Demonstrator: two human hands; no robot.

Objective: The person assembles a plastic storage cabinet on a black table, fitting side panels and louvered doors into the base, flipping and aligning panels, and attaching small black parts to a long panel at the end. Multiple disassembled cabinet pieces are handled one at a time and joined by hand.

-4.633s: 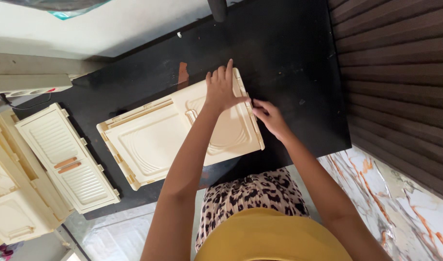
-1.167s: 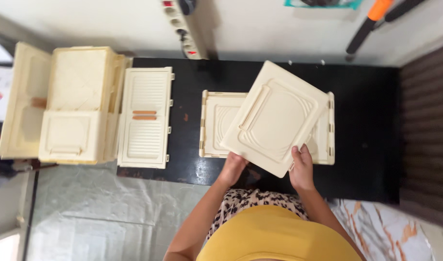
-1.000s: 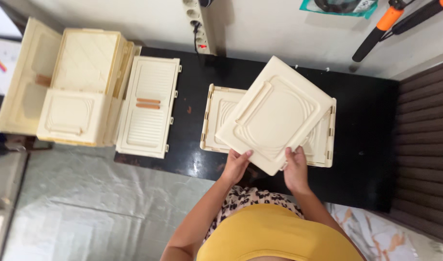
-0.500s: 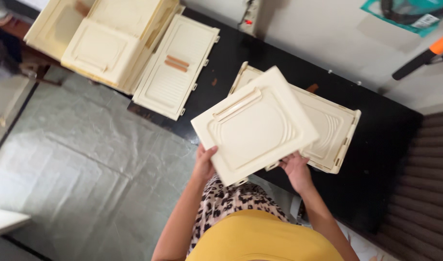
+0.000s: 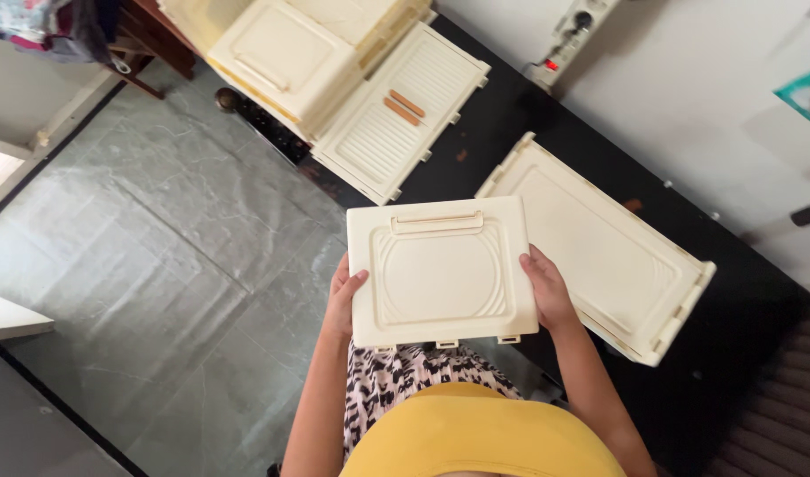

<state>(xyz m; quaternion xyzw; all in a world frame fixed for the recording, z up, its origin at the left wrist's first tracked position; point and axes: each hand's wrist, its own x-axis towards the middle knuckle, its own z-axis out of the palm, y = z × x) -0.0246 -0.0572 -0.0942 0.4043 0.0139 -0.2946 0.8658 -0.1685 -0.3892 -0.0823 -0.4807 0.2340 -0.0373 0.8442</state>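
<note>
I hold a cream plastic panel (image 5: 440, 269) with a raised rounded outline and a handle slot, lifted off the table in front of my body. My left hand (image 5: 343, 296) grips its left edge and my right hand (image 5: 546, 287) grips its right edge. A larger cream tray-like panel (image 5: 617, 247) lies flat on the black table (image 5: 741, 327) just right of the held panel. A ribbed cream panel (image 5: 405, 115) with two small brown bars lies on the table's far left part.
A stack of assembled cream box parts (image 5: 290, 53) stands at the table's left end. A white power strip (image 5: 573, 26) hangs on the wall behind. Grey marbled floor (image 5: 148, 265) spreads to the left, with a dark slatted surface (image 5: 776, 433) at the lower right.
I have lifted the smaller panel off the larger one and turned it square to me, drawing it left over the table's edge. My view has swung left toward the floor.
</note>
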